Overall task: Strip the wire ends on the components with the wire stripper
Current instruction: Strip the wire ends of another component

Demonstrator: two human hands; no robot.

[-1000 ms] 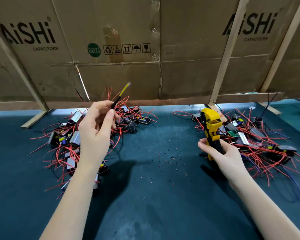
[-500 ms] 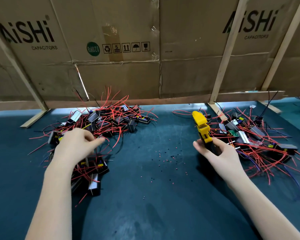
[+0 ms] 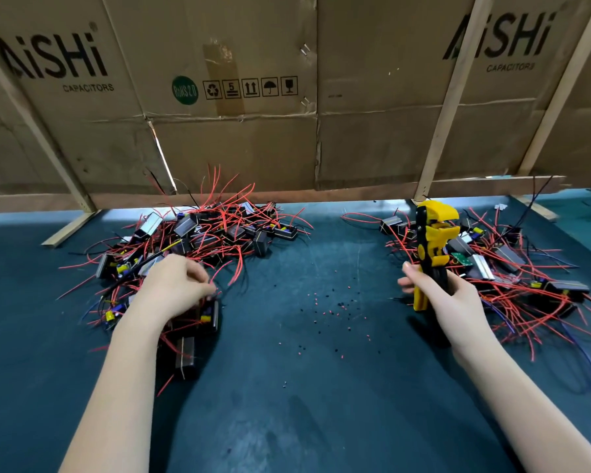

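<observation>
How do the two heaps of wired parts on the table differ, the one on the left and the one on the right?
The left heap has the left hand reaching into it, fingers curled among the wires; the right heap lies untouched behind the right hand, which grips the yellow wire stripper. The right heap shows a green circuit board; the left shows none. Both are small dark blocks tangled in red wires on the dark mat.

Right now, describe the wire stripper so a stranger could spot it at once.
Start at the dark teal table mat and look to the right-hand pile of black components with red wires. Just in front of its left edge, the right hand grips the yellow-and-black wire stripper upright. It is the only large yellow tool, standing above the tangle.
</observation>
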